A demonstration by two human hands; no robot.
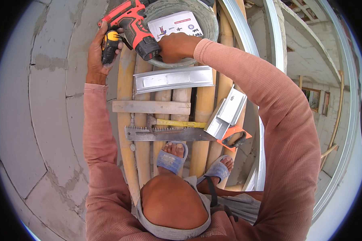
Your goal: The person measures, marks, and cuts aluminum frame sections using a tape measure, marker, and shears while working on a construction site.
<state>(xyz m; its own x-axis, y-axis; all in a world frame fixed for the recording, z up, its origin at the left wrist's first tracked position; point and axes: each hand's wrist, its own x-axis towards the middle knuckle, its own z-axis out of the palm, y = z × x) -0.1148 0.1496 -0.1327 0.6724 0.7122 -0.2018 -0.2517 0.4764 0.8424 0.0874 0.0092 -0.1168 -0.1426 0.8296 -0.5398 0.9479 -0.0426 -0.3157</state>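
My left hand (pixel 95 60) is closed around a black-and-yellow tape measure (pixel 110 47), with a fingertip close to the rear of a red-and-black cordless drill (pixel 134 30). The drill lies across the left rim of a grey bucket (pixel 211 25). Inside the bucket rests a white printed box (pixel 176 25). Over the bucket's near side, my right hand (pixel 177 47) is curled beside the drill's battery, at the box's lower edge. Its fingertips are hidden, so what it holds cannot be made out.
On the bamboo poles (pixel 203 108) lie a metal channel piece (pixel 173 79), a wooden strip (pixel 151 107), a yellow-handled hammer (pixel 181 123), a handsaw (pixel 169 134) and short channel offcuts (pixel 227 112). A block wall (pixel 52 100) stands left; long metal channels (pixel 275 36) run along the right.
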